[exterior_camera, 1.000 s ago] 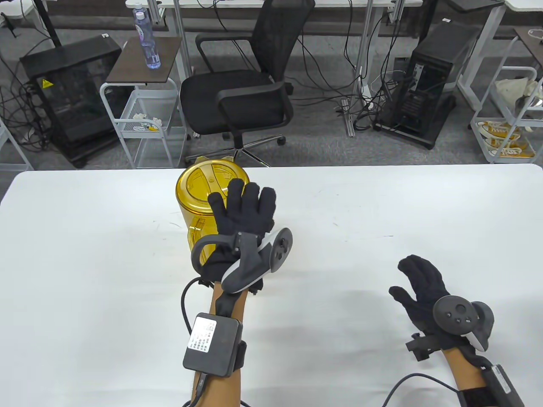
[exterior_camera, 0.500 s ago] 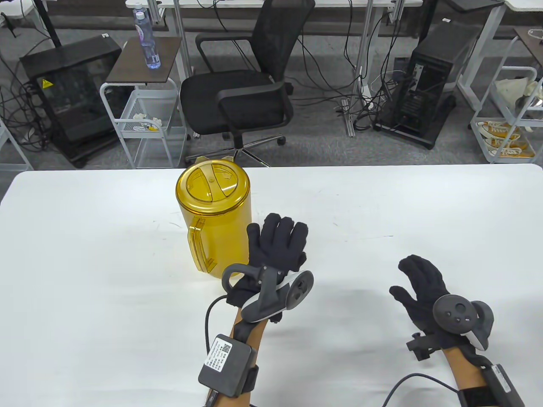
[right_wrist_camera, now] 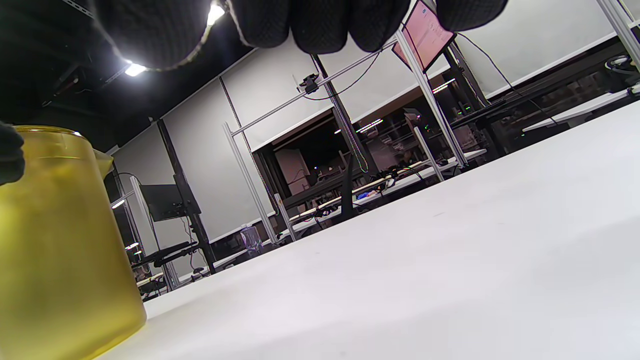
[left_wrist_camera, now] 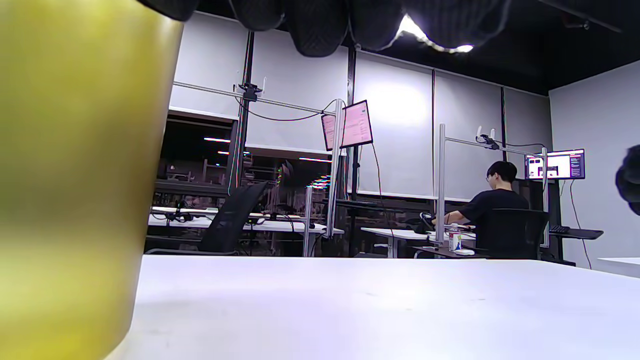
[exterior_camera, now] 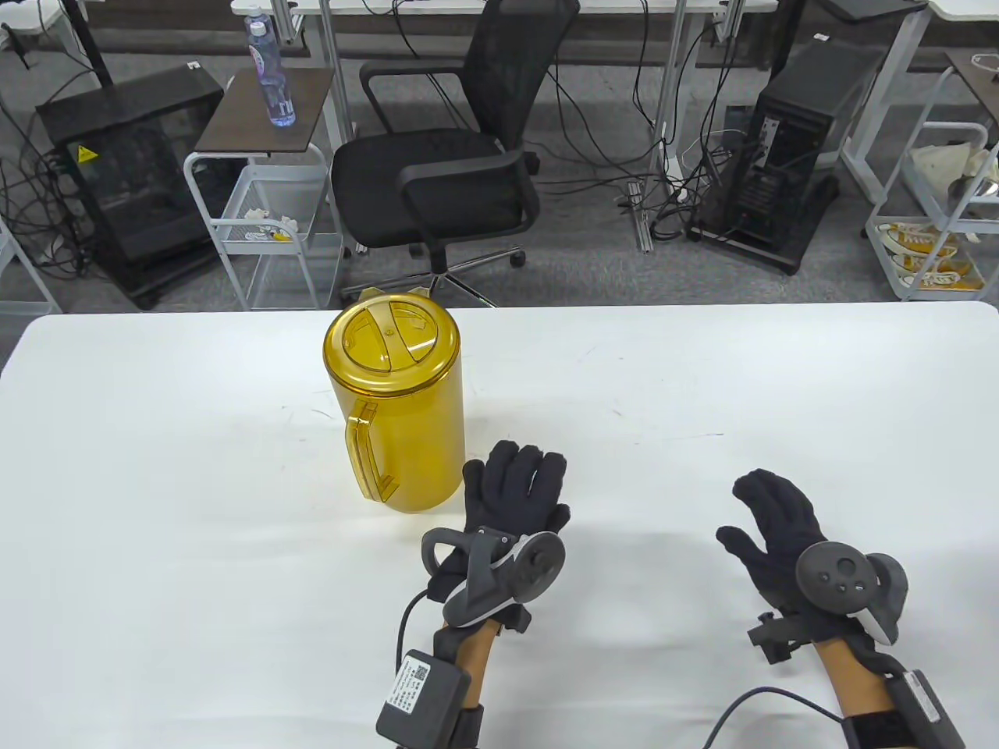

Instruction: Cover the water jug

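A translucent yellow water jug [exterior_camera: 406, 421] stands upright on the white table [exterior_camera: 702, 374], its round yellow lid [exterior_camera: 390, 335] seated on top and its handle [exterior_camera: 371, 460] facing the near edge. My left hand [exterior_camera: 515, 488] lies flat on the table just right of the jug's base, fingers straight, holding nothing. My right hand [exterior_camera: 773, 515] rests further right, fingers relaxed and empty. The jug's wall [left_wrist_camera: 75, 175] fills the left of the left wrist view and shows at the left in the right wrist view as the jug [right_wrist_camera: 60, 250].
Beyond the table's far edge stand a black office chair [exterior_camera: 453, 156], a white cart [exterior_camera: 265, 195] with a water bottle [exterior_camera: 269, 74], and computer towers. A person [left_wrist_camera: 492, 215] sits at a distant desk in the left wrist view.
My left hand lifted off the jug's lid, drew back toward me and settled flat on the table to the right of the jug. The right hand stayed still.
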Motion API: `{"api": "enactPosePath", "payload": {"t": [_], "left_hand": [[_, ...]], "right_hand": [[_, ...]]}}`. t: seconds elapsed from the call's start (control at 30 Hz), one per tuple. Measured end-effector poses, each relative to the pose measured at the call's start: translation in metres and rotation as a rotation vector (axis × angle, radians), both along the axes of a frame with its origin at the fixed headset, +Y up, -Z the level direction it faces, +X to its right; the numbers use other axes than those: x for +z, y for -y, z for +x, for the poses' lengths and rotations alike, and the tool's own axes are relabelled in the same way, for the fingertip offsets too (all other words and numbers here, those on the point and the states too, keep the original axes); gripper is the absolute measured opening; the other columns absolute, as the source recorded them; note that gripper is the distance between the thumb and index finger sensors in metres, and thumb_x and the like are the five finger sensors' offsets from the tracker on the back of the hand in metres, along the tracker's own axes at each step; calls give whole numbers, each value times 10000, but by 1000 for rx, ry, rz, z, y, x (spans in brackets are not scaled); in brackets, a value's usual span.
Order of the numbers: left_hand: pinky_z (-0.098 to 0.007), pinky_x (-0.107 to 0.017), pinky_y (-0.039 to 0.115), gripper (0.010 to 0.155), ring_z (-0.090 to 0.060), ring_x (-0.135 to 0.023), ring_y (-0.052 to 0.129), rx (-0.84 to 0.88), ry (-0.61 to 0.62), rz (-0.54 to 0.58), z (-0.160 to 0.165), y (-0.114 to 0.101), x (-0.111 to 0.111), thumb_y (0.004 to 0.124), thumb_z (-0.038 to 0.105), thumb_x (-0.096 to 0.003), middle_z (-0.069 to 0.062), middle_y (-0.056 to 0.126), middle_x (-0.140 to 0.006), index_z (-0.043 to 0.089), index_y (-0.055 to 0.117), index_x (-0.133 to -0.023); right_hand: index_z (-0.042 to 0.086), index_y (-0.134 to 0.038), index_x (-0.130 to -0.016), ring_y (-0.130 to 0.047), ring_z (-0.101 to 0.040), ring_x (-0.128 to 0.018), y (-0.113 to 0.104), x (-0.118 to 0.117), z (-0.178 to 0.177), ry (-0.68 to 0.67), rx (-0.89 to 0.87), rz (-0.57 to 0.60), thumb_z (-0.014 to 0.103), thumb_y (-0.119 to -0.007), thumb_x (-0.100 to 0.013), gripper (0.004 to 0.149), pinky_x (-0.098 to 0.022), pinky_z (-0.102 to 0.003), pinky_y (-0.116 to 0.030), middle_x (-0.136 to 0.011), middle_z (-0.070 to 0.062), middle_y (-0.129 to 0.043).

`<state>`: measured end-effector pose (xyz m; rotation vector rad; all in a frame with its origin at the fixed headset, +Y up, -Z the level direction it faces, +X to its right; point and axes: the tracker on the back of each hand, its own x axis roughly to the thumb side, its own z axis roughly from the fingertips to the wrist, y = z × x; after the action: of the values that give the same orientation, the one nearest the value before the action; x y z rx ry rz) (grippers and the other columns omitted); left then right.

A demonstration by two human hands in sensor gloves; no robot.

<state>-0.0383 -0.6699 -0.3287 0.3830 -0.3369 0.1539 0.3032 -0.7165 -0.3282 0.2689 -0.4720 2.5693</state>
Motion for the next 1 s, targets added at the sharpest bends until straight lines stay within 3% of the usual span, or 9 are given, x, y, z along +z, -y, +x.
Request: {"api": "enactPosePath", "payload": {"t": [0.37,1.0], "left_hand": [[-654,-809,492,642,-363,-1150,482,44,12,-37,-3,18,-1,706,466,-543,-81,580,-1225,263,575,-1138],[-664,-810,478,646,-363,-1153,480,60,21,-77,-11,27,-4,705,471,-542,-76,581,-1227,263,575,-1139]], "right_hand": [[255,-491,-1092,-522,-400,-1068,1,-1,-1,0,8,-6,515,-736,-501,691,-746,-645,-526,-1178,-101,-505],[258,-488,-1094,-519,-397,-1071,1,-1,0,10,14,-16,515,-737,-501,692,-749,-644,-523,-1180,-98,-504]]}}
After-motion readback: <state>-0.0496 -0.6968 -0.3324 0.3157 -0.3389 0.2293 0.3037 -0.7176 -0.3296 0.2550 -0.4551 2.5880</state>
